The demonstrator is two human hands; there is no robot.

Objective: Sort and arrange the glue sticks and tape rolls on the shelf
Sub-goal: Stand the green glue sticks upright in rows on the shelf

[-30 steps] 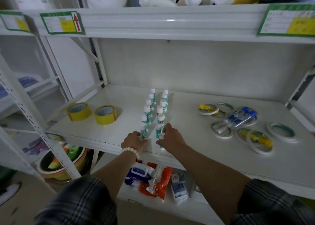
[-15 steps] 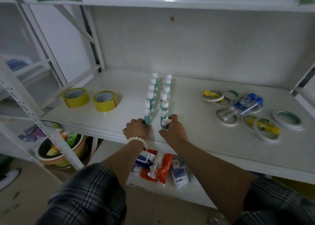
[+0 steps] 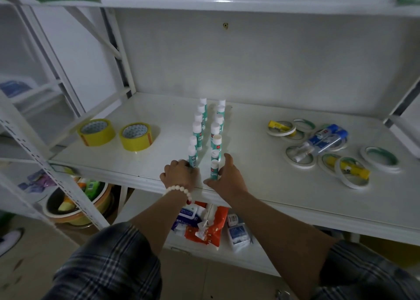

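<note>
1. Cylindrical white-capped glue sticks (image 3: 197, 129) are stood in two rows on the smooth shelf (image 3: 272, 186).
2. The front stick (image 3: 214, 170) is pinched by the right hand (image 3: 227, 179) near the edge.
3. The left hand (image 3: 179, 174) is curled; its grip cannot be told.

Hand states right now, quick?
Left hand: curled against the front left glue stick; grip cannot be told.
Right hand: pinches the front right glue stick.
</note>
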